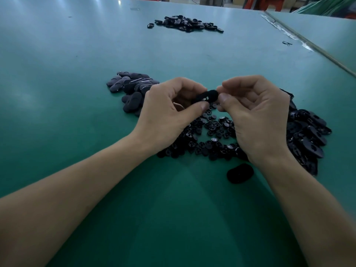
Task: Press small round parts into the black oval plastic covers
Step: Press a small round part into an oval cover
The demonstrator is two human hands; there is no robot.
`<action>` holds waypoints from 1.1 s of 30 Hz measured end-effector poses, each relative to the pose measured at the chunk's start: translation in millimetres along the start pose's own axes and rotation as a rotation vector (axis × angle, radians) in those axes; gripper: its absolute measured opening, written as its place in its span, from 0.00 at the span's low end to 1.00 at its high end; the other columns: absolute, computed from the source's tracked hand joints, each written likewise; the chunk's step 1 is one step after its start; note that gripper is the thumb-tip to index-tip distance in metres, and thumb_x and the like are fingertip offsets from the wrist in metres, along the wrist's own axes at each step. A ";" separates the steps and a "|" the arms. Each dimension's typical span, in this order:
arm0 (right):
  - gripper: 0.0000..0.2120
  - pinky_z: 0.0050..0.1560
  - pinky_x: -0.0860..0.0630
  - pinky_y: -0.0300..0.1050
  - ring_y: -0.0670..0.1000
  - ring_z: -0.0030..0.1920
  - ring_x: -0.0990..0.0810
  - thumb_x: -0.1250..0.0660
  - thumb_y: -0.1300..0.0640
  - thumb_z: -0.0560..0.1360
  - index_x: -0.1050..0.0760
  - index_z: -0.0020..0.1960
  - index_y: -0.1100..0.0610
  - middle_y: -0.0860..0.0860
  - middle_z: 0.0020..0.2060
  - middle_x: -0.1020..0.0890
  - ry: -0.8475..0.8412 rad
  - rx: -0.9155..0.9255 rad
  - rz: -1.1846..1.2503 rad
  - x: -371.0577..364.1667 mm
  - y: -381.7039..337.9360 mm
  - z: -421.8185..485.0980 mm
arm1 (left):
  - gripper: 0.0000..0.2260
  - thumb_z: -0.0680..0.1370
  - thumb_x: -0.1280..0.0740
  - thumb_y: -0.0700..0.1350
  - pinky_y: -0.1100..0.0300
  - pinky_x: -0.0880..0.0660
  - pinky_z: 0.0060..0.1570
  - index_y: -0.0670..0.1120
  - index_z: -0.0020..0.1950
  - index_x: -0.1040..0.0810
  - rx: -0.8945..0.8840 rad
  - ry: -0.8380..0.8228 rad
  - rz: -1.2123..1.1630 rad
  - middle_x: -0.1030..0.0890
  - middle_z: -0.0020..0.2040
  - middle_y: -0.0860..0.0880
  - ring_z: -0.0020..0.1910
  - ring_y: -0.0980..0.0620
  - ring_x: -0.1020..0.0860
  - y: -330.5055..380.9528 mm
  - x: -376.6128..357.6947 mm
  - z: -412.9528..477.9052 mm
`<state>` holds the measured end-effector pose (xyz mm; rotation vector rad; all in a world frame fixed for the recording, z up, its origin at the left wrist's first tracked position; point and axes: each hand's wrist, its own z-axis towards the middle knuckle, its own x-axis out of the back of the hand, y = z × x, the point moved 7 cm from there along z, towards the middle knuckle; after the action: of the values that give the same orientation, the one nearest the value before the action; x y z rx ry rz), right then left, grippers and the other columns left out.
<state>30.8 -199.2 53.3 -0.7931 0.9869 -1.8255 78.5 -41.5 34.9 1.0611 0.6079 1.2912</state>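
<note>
Closest, toward the near edge of the green counter [77,132]: lone black oval cover [239,173], lying flat. Beyond, left to right: left heap of covers [131,87], domed side up, probably finished; small round parts [210,135] spread mid-counter; right heap of covers [306,135], hollow side showing, probably waiting. Much left, judging by that. Left hand [165,108] and right hand [256,112], fingers curled, pinching the held cover [207,96] by its ends above the parts.

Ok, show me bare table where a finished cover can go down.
Bare table runs left of the grey cover pile, and between it and the far pile. The near strip below the round parts is free, bar one lone cover. Crowded: those parts and the cover heap at right.
</note>
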 end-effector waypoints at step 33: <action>0.06 0.52 0.37 0.44 0.53 0.58 0.29 0.32 0.50 0.79 0.18 0.52 0.49 0.48 0.47 0.25 -0.374 -0.002 -0.958 -24.9 12.9 -11.5 | 0.06 0.75 0.26 0.40 0.61 0.20 0.39 0.49 0.46 0.21 0.068 0.239 -0.126 0.15 0.38 0.48 0.38 0.49 0.14 -10.3 17.0 2.2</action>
<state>36.5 -176.8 33.6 -1.7332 0.3538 -2.2991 89.0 -25.2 30.0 0.9142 0.8909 1.3034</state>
